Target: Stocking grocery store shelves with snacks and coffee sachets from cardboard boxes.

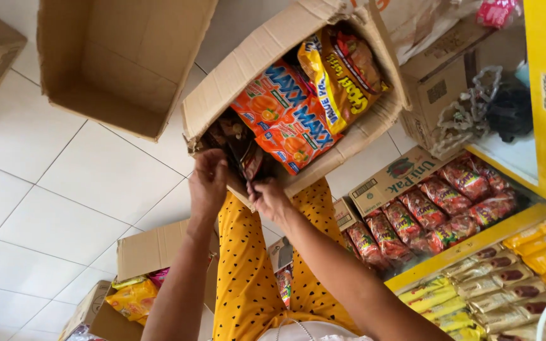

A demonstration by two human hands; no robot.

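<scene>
An open cardboard box (222,88) rests on my lap, over my yellow dotted garment (248,278). It holds orange candy bags (285,120), a yellow and brown snack bag (342,76) and dark brown packets (238,148) at its near corner. My left hand (208,183) grips the dark packets from the left. On their right side, my right hand (268,197) pinches the same bunch at the box edge. The lower part of the packets is hidden behind my fingers.
An empty cardboard box (121,57) lies on the white tiled floor (52,208). Another box with yellow snack bags (134,297) sits lower left. At right, a yellow shelf (469,246) carries red packets (437,208) in a carton and rows of gold packets (500,290).
</scene>
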